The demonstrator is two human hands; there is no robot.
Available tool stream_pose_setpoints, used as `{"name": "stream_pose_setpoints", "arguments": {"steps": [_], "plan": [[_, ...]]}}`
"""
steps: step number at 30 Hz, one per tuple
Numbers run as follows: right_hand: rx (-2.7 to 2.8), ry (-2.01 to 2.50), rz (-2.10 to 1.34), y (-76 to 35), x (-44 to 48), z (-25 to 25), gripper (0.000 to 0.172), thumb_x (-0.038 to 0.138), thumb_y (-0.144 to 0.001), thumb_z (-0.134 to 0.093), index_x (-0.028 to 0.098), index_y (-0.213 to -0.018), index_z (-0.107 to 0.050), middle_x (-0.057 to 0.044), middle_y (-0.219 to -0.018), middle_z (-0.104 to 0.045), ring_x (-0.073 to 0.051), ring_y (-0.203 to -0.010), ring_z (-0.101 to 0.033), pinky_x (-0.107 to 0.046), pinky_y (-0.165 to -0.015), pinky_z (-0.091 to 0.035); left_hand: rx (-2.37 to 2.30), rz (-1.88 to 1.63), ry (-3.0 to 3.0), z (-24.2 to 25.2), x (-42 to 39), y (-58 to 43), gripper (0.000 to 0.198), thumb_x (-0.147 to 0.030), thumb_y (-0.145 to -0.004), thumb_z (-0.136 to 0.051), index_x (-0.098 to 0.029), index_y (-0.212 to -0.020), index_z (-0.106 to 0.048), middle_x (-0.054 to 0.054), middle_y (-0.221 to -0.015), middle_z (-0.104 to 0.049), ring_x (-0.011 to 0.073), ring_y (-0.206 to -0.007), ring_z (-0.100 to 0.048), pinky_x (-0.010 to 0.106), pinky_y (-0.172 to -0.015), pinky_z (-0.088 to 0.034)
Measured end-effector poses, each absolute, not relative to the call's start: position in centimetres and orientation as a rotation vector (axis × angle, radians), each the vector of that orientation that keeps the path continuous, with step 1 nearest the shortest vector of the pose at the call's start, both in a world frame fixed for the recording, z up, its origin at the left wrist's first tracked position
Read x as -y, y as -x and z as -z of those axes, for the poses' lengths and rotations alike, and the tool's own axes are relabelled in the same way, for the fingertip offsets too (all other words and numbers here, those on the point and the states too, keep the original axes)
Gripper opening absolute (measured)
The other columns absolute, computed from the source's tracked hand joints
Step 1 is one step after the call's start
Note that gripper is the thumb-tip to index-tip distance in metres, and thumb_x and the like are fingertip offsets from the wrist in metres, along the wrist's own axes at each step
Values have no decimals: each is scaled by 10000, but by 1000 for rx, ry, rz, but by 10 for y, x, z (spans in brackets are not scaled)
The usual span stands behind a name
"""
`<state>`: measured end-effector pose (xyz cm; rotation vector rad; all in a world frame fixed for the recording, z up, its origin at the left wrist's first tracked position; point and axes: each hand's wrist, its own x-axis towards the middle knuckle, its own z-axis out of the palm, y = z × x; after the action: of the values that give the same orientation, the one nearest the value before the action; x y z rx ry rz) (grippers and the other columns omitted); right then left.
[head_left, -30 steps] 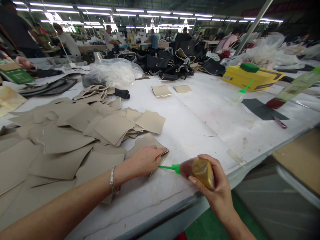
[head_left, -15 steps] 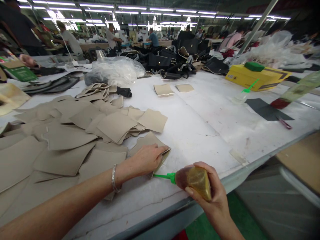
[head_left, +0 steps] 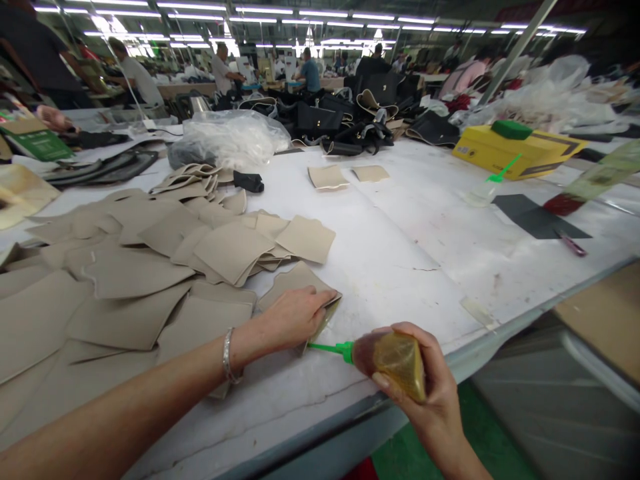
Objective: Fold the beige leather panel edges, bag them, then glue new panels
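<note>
My right hand (head_left: 433,387) is wrapped round a squeeze bottle (head_left: 393,360) with amber-brown contents. The bottle is tipped sideways, and its long green nozzle (head_left: 330,348) points left, its tip at the near edge of a beige leather piece (head_left: 290,280). My left hand (head_left: 297,313) lies over that piece and grips its right side, the index finger along the edge; the thumb is hidden beneath. Part of the edge looks raised, with a yellowish underside showing. Left of my hand spreads a heap of similar beige pieces (head_left: 145,280).
Two beige pieces (head_left: 327,177) lie farther back on the white table (head_left: 400,267). To the right are a yellow box (head_left: 493,153), a second green-nozzled bottle (head_left: 483,193), a dark sheet (head_left: 535,217) and a cutter (head_left: 571,245). Black bags (head_left: 320,120) and clear plastic (head_left: 240,137) stand behind.
The bottle in my right hand has shifted very slightly right and up, its nozzle tip still by the piece's edge. My left hand stays in place.
</note>
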<state>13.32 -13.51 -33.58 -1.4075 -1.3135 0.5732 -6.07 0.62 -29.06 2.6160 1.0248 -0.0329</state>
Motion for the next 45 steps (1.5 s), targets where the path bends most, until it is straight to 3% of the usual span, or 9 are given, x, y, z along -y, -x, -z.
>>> {"name": "stream_pose_setpoints", "arguments": {"steps": [3, 8, 14, 20, 26, 36, 40, 45], "plan": [[1350, 1382, -622, -135, 135, 337, 515, 326, -749, -760, 269, -1197, -512, -51, -1098, -633, -230, -972, -638, -315, -814, -532, -1017, 36, -2611, 289, -6, 60, 432, -211, -923, -349, -273, -1314, -520, 69, -992, -681, 242, -905, -659, 351, -786, -480], [1307, 1471, -392, -141, 130, 335, 484, 343, -740, -768, 265, -1163, -545, -43, -1070, -625, -224, -953, -623, -314, -810, -517, -1039, 82, -2589, 286, -7, 57, 433, -228, -933, -329, -271, -1315, -530, 77, -992, -677, 242, -888, -660, 356, -787, -479], [1401, 1363, -547, -137, 130, 336, 497, 331, -763, -752, 287, -1195, -511, -35, -1089, -638, -218, -964, -639, -313, -817, -530, -1056, 114, -2582, 285, -7, 56, 449, -221, -923, -336, -271, -1328, -524, 83, -992, -672, 249, -891, -654, 365, -797, -475], [1322, 1442, -329, -150, 121, 332, 478, 314, -755, -760, 275, -1176, -537, -29, -1066, -624, -212, -957, -617, -317, -830, -506, -1040, 124, -2561, 286, -8, 54, 423, -221, -921, -339, -267, -1277, -564, 74, -961, -663, 234, -883, -644, 345, -794, -467], [1406, 1364, -481, -151, 122, 331, 497, 313, -758, -763, 274, -1190, -520, -44, -1098, -632, -225, -981, -622, -338, -834, -512, -1025, 110, -2562, 288, -11, 54, 436, -221, -922, -341, -280, -1306, -539, 70, -971, -660, 226, -882, -640, 335, -795, -458], [1380, 1405, -285, -168, 107, 329, 526, 274, -720, -791, 273, -1178, -534, -53, -1120, -627, -260, -1030, -589, -400, -894, -462, -1014, 124, -2577, 287, -11, 53, 431, -221, -922, -338, -295, -1288, -553, 60, -942, -654, 218, -833, -637, 323, -747, -449], [1300, 1437, -439, -157, 119, 332, 526, 286, -704, -799, 280, -1165, -545, -51, -1116, -633, -263, -1024, -596, -396, -891, -467, -998, 114, -2575, 287, -12, 53, 424, -219, -921, -340, -279, -1275, -565, 65, -947, -663, 225, -865, -640, 325, -766, -452], [876, 1322, -859, -151, 118, 327, 574, 342, -676, -810, 291, -1188, -557, -22, -993, -661, -224, -864, -639, -357, -759, -539, -973, 76, -2564, 289, -14, 55, 439, -217, -912, -351, -256, -1296, -559, 76, -1011, -680, 231, -925, -641, 333, -808, -463]]}}
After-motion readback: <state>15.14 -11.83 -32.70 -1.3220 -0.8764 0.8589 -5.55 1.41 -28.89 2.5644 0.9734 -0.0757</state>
